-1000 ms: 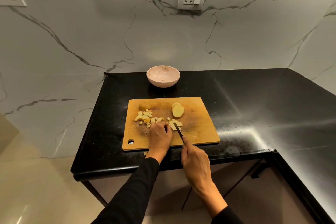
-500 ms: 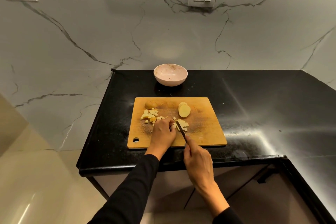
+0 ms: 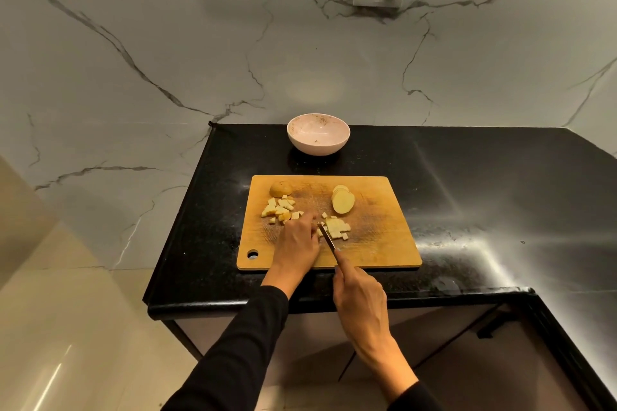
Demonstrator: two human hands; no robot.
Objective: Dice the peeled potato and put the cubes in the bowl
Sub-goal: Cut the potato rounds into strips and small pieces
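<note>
On a wooden cutting board (image 3: 384,243), potato strips (image 3: 335,227) are steadied by the curled fingers of the left hand (image 3: 297,243) while a knife (image 3: 326,236) is gripped in the right hand (image 3: 359,297). Dicing appears underway. Finished cubes (image 3: 278,208) and uncut slices (image 3: 343,201) are seen beside them; the bowl (image 3: 319,140) behind holds none yet. More crosscuts seem needed next.

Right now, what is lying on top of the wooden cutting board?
On the cutting board: a pile of potato cubes, freshly cut pieces by the knife, stacked slices and an end piece. The left hand covers whatever lies beneath it.
</note>
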